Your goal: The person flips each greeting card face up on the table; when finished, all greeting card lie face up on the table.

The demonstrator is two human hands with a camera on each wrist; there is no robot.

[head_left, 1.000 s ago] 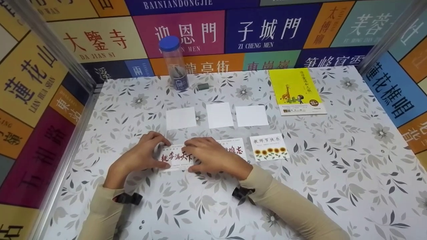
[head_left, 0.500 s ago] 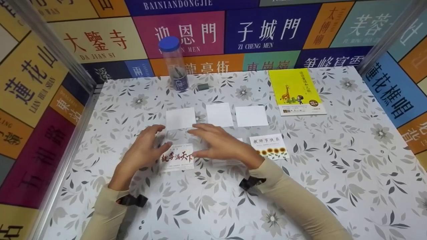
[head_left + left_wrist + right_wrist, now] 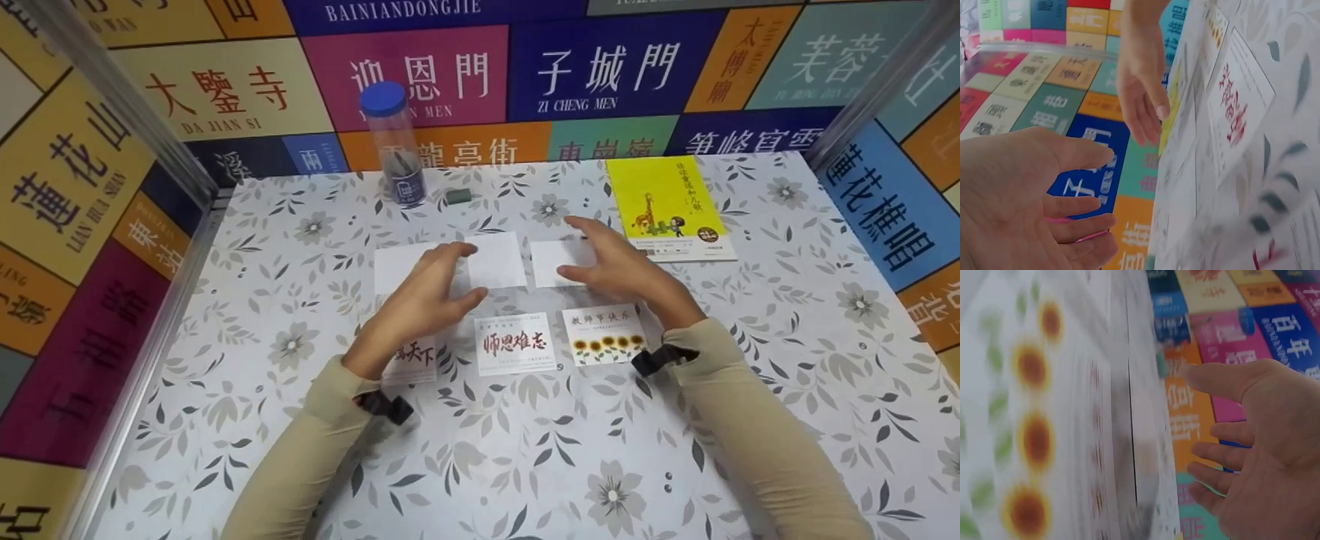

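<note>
My left hand (image 3: 424, 296) hovers over the left blank white card (image 3: 396, 264), thumb and fingers apart with nothing between them. To the right, my right hand (image 3: 619, 262) reaches over the right blank white card (image 3: 551, 264) and partly hides it. Between the hands lies the middle blank white card (image 3: 496, 259). Nearer the front is a row of printed cards: one with red brush writing (image 3: 416, 360), half hidden under my left hand and wrist, a second red-lettered card (image 3: 514, 343), and a sunflower card (image 3: 604, 337). In the wrist views both palms show bare.
A clear tube with a blue cap (image 3: 394, 142) stands at the back, holding dark pieces at its bottom. Beside it lies a small dark green block (image 3: 457, 196). A yellow book (image 3: 667, 199) rests at the back right. Printed panels (image 3: 592, 71) enclose the floral-covered table (image 3: 525, 465).
Both hands have left the printed cards and moved right and away from me, over the blank cards. The middle red-lettered card, covered before, now shows. The cards lie in much the same places.
</note>
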